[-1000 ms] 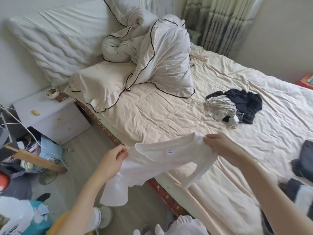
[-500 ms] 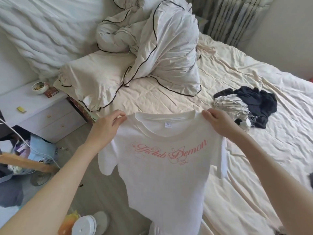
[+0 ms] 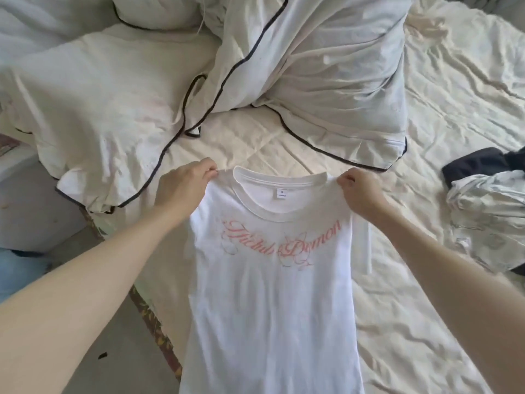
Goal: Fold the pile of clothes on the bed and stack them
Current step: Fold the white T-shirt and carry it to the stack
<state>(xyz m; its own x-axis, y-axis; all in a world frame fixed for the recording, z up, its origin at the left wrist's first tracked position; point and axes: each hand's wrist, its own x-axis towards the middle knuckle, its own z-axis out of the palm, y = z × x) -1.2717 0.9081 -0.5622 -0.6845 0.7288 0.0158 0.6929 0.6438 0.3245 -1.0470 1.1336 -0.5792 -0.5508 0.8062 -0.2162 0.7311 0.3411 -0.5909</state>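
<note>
The person is holding a white T-shirt (image 3: 270, 294) up at centre frame, the left hand (image 3: 181, 189) pinching one shoulder seam and the right hand (image 3: 359, 191) pinching the other, either side of the collar. A second ago the shirt was bunched and twisted between the hands; it is now hanging open and straight, pink lettering facing the camera, hem running out of the lower frame. The shirt is hanging over the near edge of the bed (image 3: 426, 322). Judgement: the garment is ready for laying flat and folding. The remaining clothes (image 3: 488, 206) are lying unfolded at right of frame, a crumpled duvet (image 3: 312, 66) above.
</note>
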